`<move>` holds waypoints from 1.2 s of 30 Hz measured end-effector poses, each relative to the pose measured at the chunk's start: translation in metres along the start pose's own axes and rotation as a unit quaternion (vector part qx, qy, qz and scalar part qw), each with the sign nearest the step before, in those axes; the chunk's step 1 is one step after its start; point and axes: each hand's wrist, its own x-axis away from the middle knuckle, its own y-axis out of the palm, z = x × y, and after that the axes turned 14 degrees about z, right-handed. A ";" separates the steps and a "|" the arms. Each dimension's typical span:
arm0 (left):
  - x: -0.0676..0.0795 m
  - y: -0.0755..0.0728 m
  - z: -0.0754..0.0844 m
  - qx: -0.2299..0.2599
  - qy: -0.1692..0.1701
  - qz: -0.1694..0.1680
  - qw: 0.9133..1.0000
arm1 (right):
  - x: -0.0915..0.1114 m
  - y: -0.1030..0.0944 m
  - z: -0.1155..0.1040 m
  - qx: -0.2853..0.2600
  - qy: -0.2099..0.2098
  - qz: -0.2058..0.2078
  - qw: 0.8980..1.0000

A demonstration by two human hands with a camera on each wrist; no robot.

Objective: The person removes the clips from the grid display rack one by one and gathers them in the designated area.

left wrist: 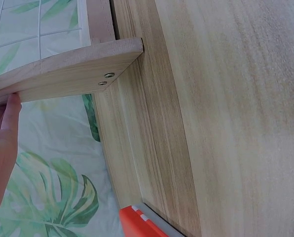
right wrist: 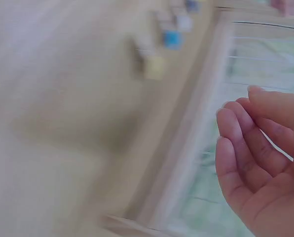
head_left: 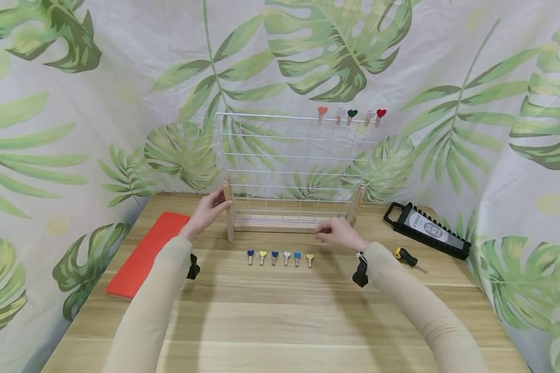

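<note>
A white wire grid rack (head_left: 294,156) stands upright in a wooden base at the back of the table. My left hand (head_left: 208,211) holds the rack's left wooden post (left wrist: 63,76), thumb toward the front edge. In front of the base hovers my right hand (head_left: 340,233), fingers loosely bent with nothing between them in the right wrist view. Several small heart clothespins, including a light-blue one (head_left: 297,257) and a yellow one (head_left: 310,258), lie in a row below it. Along the top wire at the right are clipped more heart clothespins, among them orange (head_left: 322,111), green (head_left: 352,114) and red (head_left: 381,114).
A red flat case (head_left: 142,256) lies at the left beside my forearm. To the right are a black tool holder (head_left: 427,230) with a grey label and a yellow-black screwdriver (head_left: 408,258). A leaf-patterned cloth (head_left: 121,67) hangs behind the table (head_left: 270,321).
</note>
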 end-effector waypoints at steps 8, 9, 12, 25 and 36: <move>-0.002 0.000 -0.002 -0.010 0.005 0.002 1.000 | -0.035 -0.088 -0.061 0.007 -0.062 0.104 0.993; -0.002 0.000 -0.001 -0.010 0.005 0.002 1.000 | -0.040 -0.100 -0.070 0.008 -0.076 0.123 0.989; -0.001 -0.001 0.000 -0.009 0.006 0.001 1.000 | -0.054 -0.135 -0.096 0.008 -0.120 0.183 0.976; -0.015 0.004 -0.032 -0.015 0.011 0.009 1.000 | -0.117 -0.215 -0.145 0.120 -0.198 0.228 0.946; -0.017 0.005 -0.036 -0.018 0.019 0.015 1.000 | -0.142 -0.216 -0.145 0.153 -0.118 0.125 0.973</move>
